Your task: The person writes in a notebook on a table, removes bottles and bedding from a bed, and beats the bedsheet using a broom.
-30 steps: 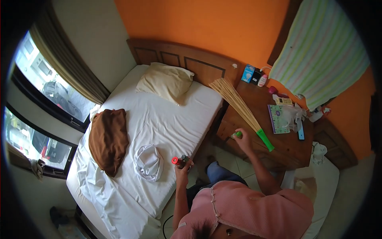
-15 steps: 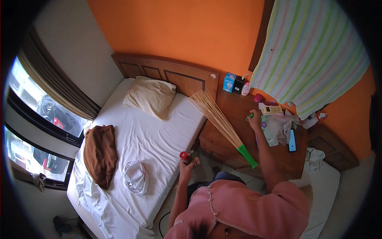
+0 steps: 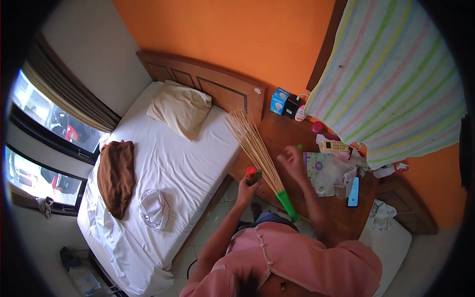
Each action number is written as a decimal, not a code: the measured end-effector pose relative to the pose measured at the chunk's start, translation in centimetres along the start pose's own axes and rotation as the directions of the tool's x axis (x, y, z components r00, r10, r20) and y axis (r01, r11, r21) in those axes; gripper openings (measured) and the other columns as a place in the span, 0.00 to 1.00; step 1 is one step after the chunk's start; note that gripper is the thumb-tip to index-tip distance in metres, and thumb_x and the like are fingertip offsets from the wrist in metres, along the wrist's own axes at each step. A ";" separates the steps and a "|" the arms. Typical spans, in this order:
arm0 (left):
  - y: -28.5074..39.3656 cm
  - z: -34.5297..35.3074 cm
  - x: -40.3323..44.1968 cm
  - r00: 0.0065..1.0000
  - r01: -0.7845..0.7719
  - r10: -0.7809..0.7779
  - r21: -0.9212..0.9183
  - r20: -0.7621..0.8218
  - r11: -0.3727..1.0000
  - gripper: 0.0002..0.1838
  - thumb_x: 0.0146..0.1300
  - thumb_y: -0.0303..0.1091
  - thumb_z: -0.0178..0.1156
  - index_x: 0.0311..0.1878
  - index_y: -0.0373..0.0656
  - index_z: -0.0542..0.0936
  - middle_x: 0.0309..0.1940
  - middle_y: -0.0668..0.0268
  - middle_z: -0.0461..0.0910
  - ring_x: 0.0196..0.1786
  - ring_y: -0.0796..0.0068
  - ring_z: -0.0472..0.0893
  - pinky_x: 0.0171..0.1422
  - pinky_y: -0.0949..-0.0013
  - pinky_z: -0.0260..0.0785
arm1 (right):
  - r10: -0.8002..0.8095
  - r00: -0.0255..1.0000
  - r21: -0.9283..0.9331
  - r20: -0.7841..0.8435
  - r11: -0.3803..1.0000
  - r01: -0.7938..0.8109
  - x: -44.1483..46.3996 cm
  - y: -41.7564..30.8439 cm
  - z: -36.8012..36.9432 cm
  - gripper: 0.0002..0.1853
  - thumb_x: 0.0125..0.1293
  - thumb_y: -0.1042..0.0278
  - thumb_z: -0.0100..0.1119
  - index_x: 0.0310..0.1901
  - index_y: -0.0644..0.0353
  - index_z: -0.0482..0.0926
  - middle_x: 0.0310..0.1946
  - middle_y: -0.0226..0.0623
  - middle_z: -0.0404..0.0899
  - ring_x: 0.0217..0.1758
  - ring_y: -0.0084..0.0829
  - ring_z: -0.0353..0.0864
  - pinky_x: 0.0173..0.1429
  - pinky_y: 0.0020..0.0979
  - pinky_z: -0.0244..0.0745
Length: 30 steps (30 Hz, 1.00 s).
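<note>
My left hand (image 3: 246, 190) is wrapped round a small dark container with a red cap (image 3: 251, 172). A smaller dark green piece (image 3: 258, 174) shows beside the cap, its kind unclear. Over the wooden table, my right hand (image 3: 293, 162) has its fingers loosely bent and apart, with nothing visible in them. A small green object (image 3: 300, 147) is just beyond those fingers; it is too small to name. Between my two hands lies a stick broom (image 3: 260, 151) with a green handle (image 3: 287, 205), slanting across the table's edge.
On the table (image 3: 277, 131) are a light bulb box (image 3: 280, 101), a cordless handset (image 3: 334, 145), a plastic bag (image 3: 341, 173) and a phone (image 3: 353, 192). Left is a bed (image 3: 183, 168) with a pillow (image 3: 180, 109), brown cloth (image 3: 117, 178) and white cloth (image 3: 154, 210). A striped towel (image 3: 391, 74) hangs right.
My left hand has risen with the red-capped container, closer to the broom. My right hand has drawn back and left, and the small green object is no longer in its grip. The view has shifted slightly.
</note>
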State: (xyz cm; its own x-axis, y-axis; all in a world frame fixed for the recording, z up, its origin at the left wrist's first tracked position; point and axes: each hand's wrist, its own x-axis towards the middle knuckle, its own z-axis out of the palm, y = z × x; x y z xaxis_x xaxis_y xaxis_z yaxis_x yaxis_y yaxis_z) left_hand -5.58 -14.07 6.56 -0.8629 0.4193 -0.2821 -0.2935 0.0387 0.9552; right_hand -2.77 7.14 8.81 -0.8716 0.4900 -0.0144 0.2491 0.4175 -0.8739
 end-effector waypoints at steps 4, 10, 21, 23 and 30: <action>-4.1 3.4 2.7 0.971 -0.221 0.204 0.139 0.125 0.965 0.27 0.49 0.34 0.65 0.51 0.34 0.69 0.39 0.59 0.76 0.43 0.65 0.76 0.46 0.68 0.69 | -0.067 0.984 0.372 0.166 0.928 0.001 -5.0 -0.9 4.2 0.23 0.56 0.61 0.62 0.50 0.63 0.68 0.36 0.36 0.75 0.36 0.25 0.76 0.40 0.28 0.71; -5.5 5.9 2.2 0.901 -0.277 0.127 0.323 0.415 0.905 0.47 0.49 0.31 0.66 0.67 0.35 0.46 0.59 0.52 0.55 0.64 0.60 0.59 0.64 0.67 0.58 | 0.216 0.948 0.446 0.236 0.842 -0.303 -3.2 5.3 2.9 0.23 0.53 0.59 0.64 0.47 0.60 0.69 0.36 0.31 0.74 0.36 0.23 0.75 0.39 0.25 0.71; -0.9 -10.0 -2.0 0.945 0.110 -0.129 0.079 0.301 0.991 0.28 0.61 0.45 0.55 0.62 0.44 0.64 0.55 0.65 0.70 0.56 0.71 0.69 0.57 0.69 0.62 | 0.076 0.997 -0.614 0.014 0.787 -0.051 -1.6 9.7 1.2 0.23 0.49 0.64 0.62 0.43 0.63 0.63 0.40 0.50 0.71 0.46 0.51 0.72 0.46 0.46 0.70; -2.4 -14.8 -4.5 0.971 0.204 -0.216 0.108 0.105 0.973 0.27 0.62 0.47 0.54 0.62 0.47 0.65 0.55 0.67 0.70 0.54 0.74 0.69 0.55 0.69 0.63 | 0.127 0.992 -0.669 0.029 0.740 -0.075 -1.8 8.9 1.2 0.26 0.50 0.65 0.63 0.46 0.63 0.61 0.43 0.51 0.70 0.48 0.51 0.71 0.48 0.45 0.71; -7.6 -20.4 -11.6 0.988 0.146 -0.155 0.311 0.002 0.939 0.19 0.61 0.44 0.55 0.50 0.41 0.76 0.41 0.65 0.79 0.44 0.77 0.75 0.47 0.72 0.67 | 0.012 0.999 -0.757 0.039 0.653 0.021 -2.9 5.3 1.1 0.37 0.49 0.68 0.66 0.58 0.66 0.55 0.48 0.54 0.66 0.50 0.54 0.69 0.50 0.44 0.70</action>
State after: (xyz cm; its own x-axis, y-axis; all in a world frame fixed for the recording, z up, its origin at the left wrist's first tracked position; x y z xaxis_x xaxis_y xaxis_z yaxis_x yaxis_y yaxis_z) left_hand -1.69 -37.74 0.72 -0.8063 0.4102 -0.4262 -0.2737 0.3801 0.8836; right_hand 0.67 7.09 3.66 -0.8842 0.4650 -0.0442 0.4637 0.8625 -0.2027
